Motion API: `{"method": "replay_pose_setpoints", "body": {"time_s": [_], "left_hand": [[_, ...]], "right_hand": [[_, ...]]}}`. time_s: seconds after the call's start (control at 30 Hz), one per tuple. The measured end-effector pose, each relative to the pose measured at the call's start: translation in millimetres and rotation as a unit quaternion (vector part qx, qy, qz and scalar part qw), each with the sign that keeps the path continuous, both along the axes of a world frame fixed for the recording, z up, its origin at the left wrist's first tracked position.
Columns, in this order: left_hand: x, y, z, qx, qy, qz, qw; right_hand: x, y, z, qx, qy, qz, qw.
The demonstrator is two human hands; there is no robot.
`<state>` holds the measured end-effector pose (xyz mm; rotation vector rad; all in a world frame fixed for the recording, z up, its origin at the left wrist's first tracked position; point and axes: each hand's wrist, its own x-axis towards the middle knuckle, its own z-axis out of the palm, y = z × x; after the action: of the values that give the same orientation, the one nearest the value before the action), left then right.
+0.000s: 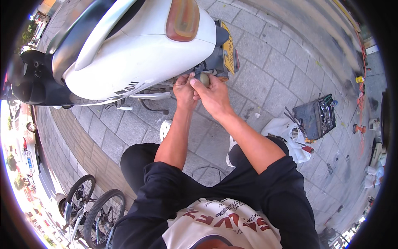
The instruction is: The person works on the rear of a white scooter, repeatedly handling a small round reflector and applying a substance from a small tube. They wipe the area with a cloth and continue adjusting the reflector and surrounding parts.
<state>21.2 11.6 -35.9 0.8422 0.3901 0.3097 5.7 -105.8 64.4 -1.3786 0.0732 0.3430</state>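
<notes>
— Where to find the olive part (204, 79)?
— In the right hand (216, 98), toward the fingertip end, just beyond the thumb.
— Gripped, or only resting?
— Gripped, it seems: caught between thumb and curled fingers, with rounded face toward the camera.
— And how about the left hand (184, 90)?
— Right beside, to the left, with fingers bent as in a pinch. Too crowded there to tell whether grasping anything, or whether touching the olive part.
— Now outward.
— Close under the rear of the white scooter (149, 62), near some dark fittings. Just to the right, see an orange lens (223, 79); above that, a yellow plate (227, 50); higher up, a tail light (183, 20).
— And farther out?
— Off to the right, on grey paving (261, 58), find a toolbox (306, 120) beside a white bag (276, 126). Well apart, at lower left, notice a bicycle (105, 218).
</notes>
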Motion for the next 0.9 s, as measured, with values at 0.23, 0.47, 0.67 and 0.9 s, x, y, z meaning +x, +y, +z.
{"method": "replay_pose_setpoints", "body": {"time_s": [0.23, 0.47, 0.67, 0.9], "left_hand": [[1, -11, 5, -0.020, 0.009, 0.032, 0.999], [-2, 8, -6, -0.020, -0.025, -0.048, 0.998], [0, 8, -10, -0.009, -0.023, -0.008, 1.000], [-4, 5, 3, -0.010, -0.024, 0.008, 1.000]], "right_hand": [[-1, -1, -8, 0.003, -0.021, -0.017, 1.000], [-2, -3, 1, -0.020, -0.012, -0.017, 1.000], [1, -2, -7, -0.041, -0.011, -0.015, 0.999], [2, 1, -7, -0.044, -0.005, -0.028, 0.999]]}}
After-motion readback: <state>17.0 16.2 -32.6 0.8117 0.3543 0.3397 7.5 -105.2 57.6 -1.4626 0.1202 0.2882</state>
